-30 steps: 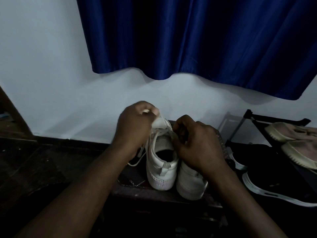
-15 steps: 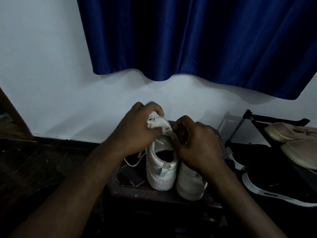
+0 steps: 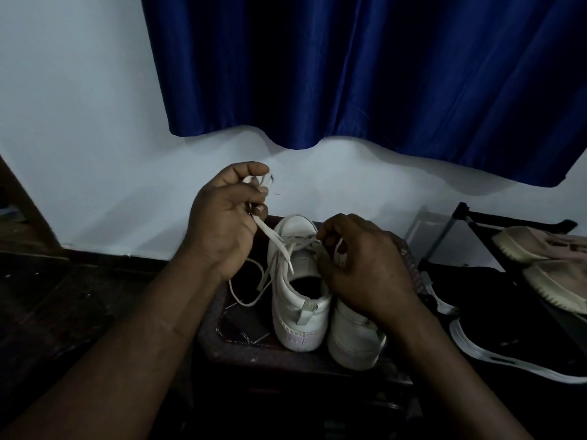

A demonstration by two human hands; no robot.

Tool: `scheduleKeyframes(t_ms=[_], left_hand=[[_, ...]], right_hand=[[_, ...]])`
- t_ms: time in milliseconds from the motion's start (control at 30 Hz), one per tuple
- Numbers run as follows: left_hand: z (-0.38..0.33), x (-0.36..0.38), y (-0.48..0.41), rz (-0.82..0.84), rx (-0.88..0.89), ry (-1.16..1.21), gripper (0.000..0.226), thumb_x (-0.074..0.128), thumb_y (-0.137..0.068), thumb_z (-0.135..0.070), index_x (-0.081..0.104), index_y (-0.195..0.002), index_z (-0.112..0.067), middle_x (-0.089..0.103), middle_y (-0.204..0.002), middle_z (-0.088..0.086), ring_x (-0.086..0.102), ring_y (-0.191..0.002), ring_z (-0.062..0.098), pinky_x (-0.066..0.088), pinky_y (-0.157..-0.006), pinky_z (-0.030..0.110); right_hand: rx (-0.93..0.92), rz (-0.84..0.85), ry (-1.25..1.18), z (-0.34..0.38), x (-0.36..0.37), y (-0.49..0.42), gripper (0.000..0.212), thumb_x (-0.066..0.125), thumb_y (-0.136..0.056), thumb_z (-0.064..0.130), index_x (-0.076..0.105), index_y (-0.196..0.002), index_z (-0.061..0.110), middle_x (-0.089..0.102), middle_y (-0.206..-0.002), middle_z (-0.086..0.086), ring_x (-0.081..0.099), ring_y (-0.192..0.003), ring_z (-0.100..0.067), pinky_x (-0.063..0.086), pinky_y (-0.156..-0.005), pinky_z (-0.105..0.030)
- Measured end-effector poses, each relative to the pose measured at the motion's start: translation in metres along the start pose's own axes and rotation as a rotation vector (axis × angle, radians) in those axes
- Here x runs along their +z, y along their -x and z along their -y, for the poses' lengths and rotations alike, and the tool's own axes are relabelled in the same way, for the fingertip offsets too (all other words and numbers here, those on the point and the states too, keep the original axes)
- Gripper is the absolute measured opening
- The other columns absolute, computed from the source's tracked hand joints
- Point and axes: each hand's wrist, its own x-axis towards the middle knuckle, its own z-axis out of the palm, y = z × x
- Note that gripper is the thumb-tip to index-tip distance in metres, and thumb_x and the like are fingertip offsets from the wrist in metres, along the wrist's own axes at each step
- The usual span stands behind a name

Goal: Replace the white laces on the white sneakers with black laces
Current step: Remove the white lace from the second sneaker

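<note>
Two white sneakers stand side by side, heels toward the wearer, on a dark stool. The white lace is still threaded through the upper eyelets of the left sneaker, and a slack loop trails off at that shoe's 9 o'clock. The right sneaker touches it at 3 o'clock.

The lace looks flat, soft and nearly weightless, so it should slide freely but may snag at an eyelet. It is best pinched close to the eyelet and pulled in line with the hole while the shoe is steadied, since the sneaker is light enough to tip.

The left hand is curled round a gathered length of lace at the shoe's 11 o'clock. The right hand pinches a strand at the tongue.

Half a second ago the left hand sat low against the tongue. It has since risen toward 11 o'clock and drawn the lace taut, while the right hand has barely moved. A blue curtain hangs at 12 o'clock.
</note>
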Motion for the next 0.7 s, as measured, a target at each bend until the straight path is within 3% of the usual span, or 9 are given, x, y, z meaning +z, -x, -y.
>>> scheduleKeyframes(t_ms=[100, 200, 267, 367, 433, 533, 600, 700], left_hand=[[-0.001, -0.003, -0.001, -0.029, 0.036, -0.09, 0.039, 0.048, -0.088, 0.017, 0.071, -0.102, -0.011, 0.065, -0.094, 0.001, 0.061, -0.082, 0.012, 0.047, -0.069, 0.021], [0.003, -0.01, -0.004, -0.128, 0.139, -0.666, 0.045, 0.056, -0.088, 0.012, 0.071, -0.114, -0.022, 0.07, -0.116, -0.005, 0.069, -0.102, 0.008, 0.056, -0.084, 0.021], [0.009, -0.018, -0.005, -0.12, 0.121, -1.029, 0.045, 0.061, -0.087, 0.005, 0.07, -0.118, -0.027, 0.069, -0.12, -0.007, 0.067, -0.107, 0.009, 0.054, -0.089, 0.027], [0.017, -0.026, -0.004, 0.071, -0.076, -1.33, 0.033, 0.065, -0.089, -0.005, 0.076, -0.108, -0.029, 0.073, -0.106, -0.004, 0.069, -0.089, 0.011, 0.052, -0.073, 0.021], [0.022, -0.026, 0.001, 0.153, -0.096, -1.414, 0.032, 0.062, -0.091, -0.007, 0.077, -0.105, -0.031, 0.068, -0.094, -0.015, 0.061, -0.075, -0.002, 0.043, -0.061, 0.01], [0.019, -0.023, 0.002, 0.163, -0.042, -1.432, 0.033, 0.064, -0.091, -0.01, 0.074, -0.106, -0.037, 0.06, -0.085, -0.023, 0.056, -0.074, -0.006, 0.036, -0.059, 0.004], [0.018, -0.024, 0.001, 0.158, -0.033, -1.416, 0.032, 0.066, -0.091, -0.012, 0.075, -0.107, -0.039, 0.069, -0.095, -0.017, 0.063, -0.082, -0.001, 0.045, -0.067, 0.013], [0.016, -0.023, 0.004, 0.136, 0.026, -1.367, 0.025, 0.071, -0.089, -0.018, 0.075, -0.102, -0.039, 0.074, -0.101, -0.017, 0.069, -0.093, 0.003, 0.056, -0.083, 0.027]], right_hand=[[-0.012, 0.053, -0.03, -0.001, 0.001, -0.001, 0.026, 0.074, -0.085, 0.026, 0.064, -0.107, 0.033, 0.066, -0.098, 0.012, 0.06, -0.095, -0.017, 0.052, -0.081, -0.041], [0.004, 0.129, -0.062, -0.004, 0.002, -0.002, 0.032, 0.069, -0.087, 0.024, 0.06, -0.113, 0.041, 0.065, -0.101, 0.006, 0.061, -0.098, -0.015, 0.053, -0.083, -0.041], [0.004, 0.164, -0.09, -0.005, 0.003, -0.003, 0.036, 0.067, -0.087, 0.02, 0.059, -0.115, 0.043, 0.065, -0.106, 0.007, 0.06, -0.101, -0.013, 0.053, -0.085, -0.039], [-0.036, 0.179, -0.11, -0.005, 0.004, -0.003, 0.037, 0.066, -0.088, 0.014, 0.06, -0.116, 0.039, 0.067, -0.107, 0.017, 0.054, -0.107, -0.008, 0.052, -0.086, -0.037], [-0.043, 0.195, -0.1, -0.004, 0.004, -0.004, 0.036, 0.07, -0.088, 0.019, 0.059, -0.118, 0.036, 0.066, -0.103, 0.022, 0.049, -0.106, -0.008, 0.051, -0.084, -0.038], [-0.029, 0.209, -0.076, -0.002, 0.005, -0.005, 0.035, 0.075, -0.088, 0.031, 0.059, -0.119, 0.036, 0.062, -0.099, 0.02, 0.044, -0.104, -0.011, 0.048, -0.084, -0.039], [-0.026, 0.18, -0.071, -0.002, 0.006, -0.006, 0.029, 0.075, -0.089, 0.035, 0.062, -0.115, 0.033, 0.061, -0.098, 0.018, 0.044, -0.102, -0.012, 0.047, -0.084, -0.038], [-0.024, 0.123, -0.064, -0.001, 0.007, -0.006, 0.018, 0.07, -0.092, 0.026, 0.065, -0.109, 0.029, 0.064, -0.094, 0.015, 0.046, -0.1, -0.013, 0.048, -0.08, -0.039]])
